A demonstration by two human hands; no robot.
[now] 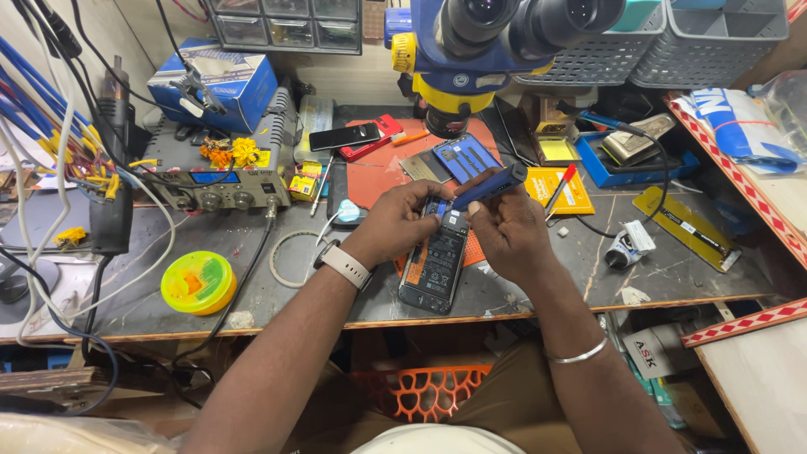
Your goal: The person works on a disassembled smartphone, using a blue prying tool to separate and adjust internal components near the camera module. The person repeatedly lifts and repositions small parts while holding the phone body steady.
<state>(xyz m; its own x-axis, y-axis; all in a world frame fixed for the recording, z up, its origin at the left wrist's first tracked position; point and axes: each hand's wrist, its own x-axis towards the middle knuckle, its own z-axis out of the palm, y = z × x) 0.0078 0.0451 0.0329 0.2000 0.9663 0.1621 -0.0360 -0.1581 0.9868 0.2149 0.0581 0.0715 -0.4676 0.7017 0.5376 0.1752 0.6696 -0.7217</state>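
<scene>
At the far left of the worktop [672, 273], a bundle of blue and yellow cables [50, 118] is seen, with a grey power supply unit [223, 172] beside it, topped by orange flowers [231, 151]. A round yellow-green container [198, 282] is set nearer the front edge. Toward the middle, an opened phone [435, 265] is laid flat with its back removed and its battery exposed, partly on a red mat [378, 176]. Its upper end is steadied by the left hand [395, 223], whose fingers are curled and pressed onto it; a pale watch [345, 263] is worn on that wrist. A blue screwdriver [487, 187] is pinched by the right hand [508, 235], its tip directed down at the top of the phone. A blue and yellow microscope [487, 42] is hung above. Further right, a yellow card [559, 189], a blue tray [639, 160] and grey baskets [672, 42] are found.
</scene>
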